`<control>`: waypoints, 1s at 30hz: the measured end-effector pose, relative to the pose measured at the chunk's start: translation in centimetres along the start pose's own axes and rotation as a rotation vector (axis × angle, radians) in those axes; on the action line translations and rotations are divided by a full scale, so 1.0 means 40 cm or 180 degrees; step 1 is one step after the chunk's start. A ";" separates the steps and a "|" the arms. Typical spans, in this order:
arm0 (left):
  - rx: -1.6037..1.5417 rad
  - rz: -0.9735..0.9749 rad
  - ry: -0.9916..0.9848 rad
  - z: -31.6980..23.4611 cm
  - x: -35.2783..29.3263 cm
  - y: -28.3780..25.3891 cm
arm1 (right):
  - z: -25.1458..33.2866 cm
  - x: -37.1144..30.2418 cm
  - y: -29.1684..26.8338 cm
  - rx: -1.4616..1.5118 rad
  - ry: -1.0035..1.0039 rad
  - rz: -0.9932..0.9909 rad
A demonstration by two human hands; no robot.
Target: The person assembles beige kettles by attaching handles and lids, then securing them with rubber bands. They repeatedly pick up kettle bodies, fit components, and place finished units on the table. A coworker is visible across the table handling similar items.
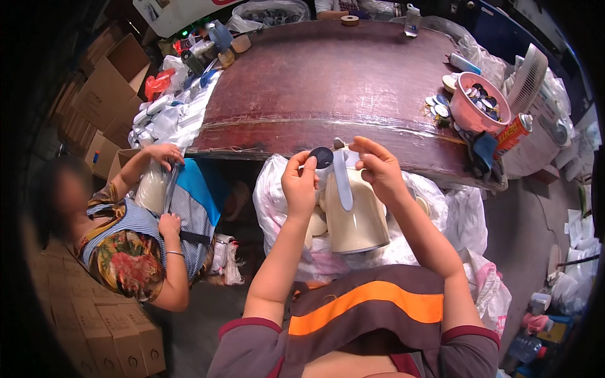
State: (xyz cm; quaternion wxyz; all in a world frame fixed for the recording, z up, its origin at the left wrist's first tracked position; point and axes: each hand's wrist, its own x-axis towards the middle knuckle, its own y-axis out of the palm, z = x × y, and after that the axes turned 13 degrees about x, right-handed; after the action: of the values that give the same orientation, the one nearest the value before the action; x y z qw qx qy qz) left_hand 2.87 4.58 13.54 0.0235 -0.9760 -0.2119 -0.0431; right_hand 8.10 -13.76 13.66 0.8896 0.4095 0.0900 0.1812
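Between the thumb and fingers of my left hand (299, 183) is a round black disc (321, 157), held just left of the top of a cream-coloured jug (357, 220). A grey-blue handle (342, 183) runs along the jug's near side. My right hand (380, 169) hovers by the upper end of the jug, its fingers apart, with nothing visible in them. The jug rests on white plastic bags (277, 189) against the table's near edge, and other cream pieces (317, 223) lie partly hidden beside it.
A dark red table (315, 82) spreads out ahead. On its right stand a pink basin (463, 104) of discs and a spray can (513, 133). At the left another person (135, 246) handles a bag near cardboard boxes (107, 334). A fan (528, 79) is at the far right.
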 end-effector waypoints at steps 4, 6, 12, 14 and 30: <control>0.1522 0.0278 0.1680 -0.033 -0.009 -0.002 | -0.033 -0.005 0.060 -0.1827 -0.1024 0.0169; 0.1395 0.0360 0.1375 -0.053 -0.034 0.010 | -0.028 -0.019 0.073 -0.2392 -0.1206 0.0151; -0.0348 0.1038 -0.0962 -0.044 -0.068 0.022 | -0.027 -0.021 0.072 -0.2201 -0.0937 -0.0275; -0.0661 0.1491 -0.1382 -0.050 -0.066 0.021 | -0.038 -0.022 0.071 -0.2684 -0.1241 -0.0120; -0.0479 0.1386 -0.1025 -0.084 -0.179 -0.017 | -0.042 -0.227 -0.080 -0.2205 -0.0789 -0.0214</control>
State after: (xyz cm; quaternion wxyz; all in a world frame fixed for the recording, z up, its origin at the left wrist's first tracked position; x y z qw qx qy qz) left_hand -4.17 2.04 16.24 -0.0742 -0.9919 0.0055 0.1031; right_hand 0.03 -18.11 10.22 0.9851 0.0996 -0.0718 0.1207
